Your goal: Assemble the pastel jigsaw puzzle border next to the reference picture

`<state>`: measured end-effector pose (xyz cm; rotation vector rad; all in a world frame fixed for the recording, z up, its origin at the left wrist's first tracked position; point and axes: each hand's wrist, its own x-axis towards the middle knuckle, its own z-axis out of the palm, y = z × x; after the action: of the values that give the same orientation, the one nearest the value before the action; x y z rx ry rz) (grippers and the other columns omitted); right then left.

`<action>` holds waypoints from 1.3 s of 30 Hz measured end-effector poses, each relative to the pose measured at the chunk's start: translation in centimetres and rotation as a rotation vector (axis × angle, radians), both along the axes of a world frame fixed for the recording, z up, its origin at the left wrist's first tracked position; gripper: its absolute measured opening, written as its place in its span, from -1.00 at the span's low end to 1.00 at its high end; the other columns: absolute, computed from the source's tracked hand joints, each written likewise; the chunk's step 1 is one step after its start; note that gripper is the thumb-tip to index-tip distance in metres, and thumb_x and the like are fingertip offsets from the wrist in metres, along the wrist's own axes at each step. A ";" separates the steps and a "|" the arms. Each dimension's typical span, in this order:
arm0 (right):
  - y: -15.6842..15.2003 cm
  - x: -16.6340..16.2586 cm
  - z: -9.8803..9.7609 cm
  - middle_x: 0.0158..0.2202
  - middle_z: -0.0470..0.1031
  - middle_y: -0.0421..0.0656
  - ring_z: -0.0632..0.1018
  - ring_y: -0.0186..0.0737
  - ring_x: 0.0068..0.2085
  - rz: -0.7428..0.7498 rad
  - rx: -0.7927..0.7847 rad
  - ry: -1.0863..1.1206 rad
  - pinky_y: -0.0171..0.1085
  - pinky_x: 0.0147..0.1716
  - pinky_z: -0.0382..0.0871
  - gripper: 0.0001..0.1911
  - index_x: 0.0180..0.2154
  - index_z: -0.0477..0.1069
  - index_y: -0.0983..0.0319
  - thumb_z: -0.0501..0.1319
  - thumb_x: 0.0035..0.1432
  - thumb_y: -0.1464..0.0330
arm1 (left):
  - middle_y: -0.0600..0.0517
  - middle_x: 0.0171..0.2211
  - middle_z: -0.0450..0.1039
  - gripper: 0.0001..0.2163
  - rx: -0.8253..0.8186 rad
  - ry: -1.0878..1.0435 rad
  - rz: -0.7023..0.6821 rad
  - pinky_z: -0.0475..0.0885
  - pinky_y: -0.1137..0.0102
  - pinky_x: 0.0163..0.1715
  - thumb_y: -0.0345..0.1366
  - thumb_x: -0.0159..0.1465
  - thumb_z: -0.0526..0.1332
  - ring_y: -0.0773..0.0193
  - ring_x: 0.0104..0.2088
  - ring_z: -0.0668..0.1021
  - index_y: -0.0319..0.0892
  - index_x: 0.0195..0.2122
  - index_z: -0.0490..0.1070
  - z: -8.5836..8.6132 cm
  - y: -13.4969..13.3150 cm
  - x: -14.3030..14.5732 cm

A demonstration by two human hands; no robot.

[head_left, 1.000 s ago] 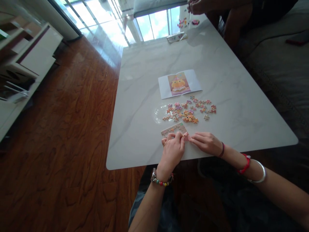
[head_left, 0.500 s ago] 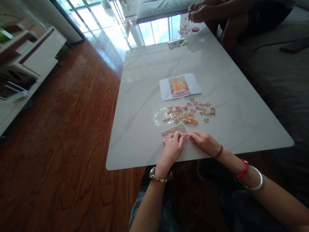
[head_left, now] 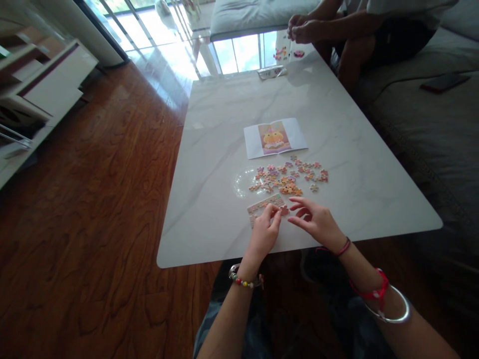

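Note:
Between the thumb and fingers of my left hand [head_left: 265, 230] is a small pink puzzle piece [head_left: 284, 210], its edge sticking out to the right. Under that hand lies a partly assembled puzzle strip [head_left: 258, 204], partly covered by my fingers. My right hand [head_left: 314, 222] is just right of the piece, fingers apart and holding nothing. Beyond both hands, loose puzzle pieces [head_left: 290, 188] in orange, pink and purple are spread over the table.
A creased sheet with a yellow character picture [head_left: 274, 137] lies behind the pieces on the marble table [head_left: 209, 149]. Farther back are a clear packet [head_left: 272, 72] and more small pieces [head_left: 280, 53]. Another person's hands [head_left: 303, 29] are at the far right corner.
My right hand has let go of the pink piece and spread its fingers, moving slightly right. My left hand still pinches the piece. The view has shifted a little.

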<state>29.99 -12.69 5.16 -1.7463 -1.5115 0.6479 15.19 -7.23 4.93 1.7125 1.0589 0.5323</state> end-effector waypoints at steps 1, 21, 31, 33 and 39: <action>0.1 -0.5 0.0 -0.34 0.50 -0.15 0.48 -0.34 -0.46 -0.005 0.000 0.014 -0.32 -0.44 0.38 -0.68 -0.15 0.34 0.24 0.18 0.01 0.29 | 0.08 -0.40 0.42 -0.87 -0.001 0.012 0.002 0.30 0.45 -0.31 -0.27 0.22 -0.02 0.33 -0.34 0.46 -0.14 -0.42 0.23 -0.1 0.0 0.1; 1.4 1.2 -1.2 -0.43 0.53 -0.21 0.50 -0.35 -0.44 0.141 -0.132 0.067 -0.36 -0.40 0.37 -0.90 -0.37 0.43 0.22 0.20 -0.03 0.41 | -0.08 -0.15 0.38 -0.80 0.611 0.386 0.085 0.27 0.28 -0.11 -0.39 0.20 0.03 0.18 -0.10 0.38 -0.18 -0.17 0.31 -0.9 -0.1 0.3; 2.2 0.2 -2.1 -0.47 0.50 -0.20 0.47 -0.34 -0.46 0.097 -0.046 -0.114 -0.35 -0.42 0.33 -0.87 -0.33 0.44 0.21 0.17 0.01 0.39 | 0.03 0.12 0.18 -0.65 0.598 0.534 -0.129 -0.11 0.02 0.11 -0.32 0.26 -0.05 0.11 0.15 0.17 0.05 0.07 0.16 -1.5 0.1 -0.2; 2.1 0.0 -2.1 -0.45 0.50 -0.19 0.47 -0.32 -0.45 0.087 -0.035 -0.170 -0.34 -0.41 0.32 -0.90 -0.37 0.45 0.20 0.17 0.01 0.40 | 0.04 0.13 0.17 -0.65 0.587 0.529 -0.162 -0.14 0.01 0.12 -0.32 0.26 -0.04 0.11 0.15 0.16 0.05 0.07 0.15 -1.4 0.3 -0.6; 1.5 -0.4 -2.0 -0.42 0.48 -0.11 0.46 -0.26 -0.38 0.069 -0.055 -0.374 -0.28 -0.30 0.26 -0.86 -0.42 0.46 0.22 0.13 0.06 0.37 | 0.07 0.12 0.17 -0.69 0.584 0.498 -0.205 -0.16 0.02 0.13 -0.31 0.25 -0.02 0.13 0.16 0.16 0.08 0.02 0.22 -1.4 0.8 -0.9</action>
<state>29.57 -11.17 3.12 -1.9426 -1.8263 0.4138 14.32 -6.44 3.49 2.5312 1.1123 0.2986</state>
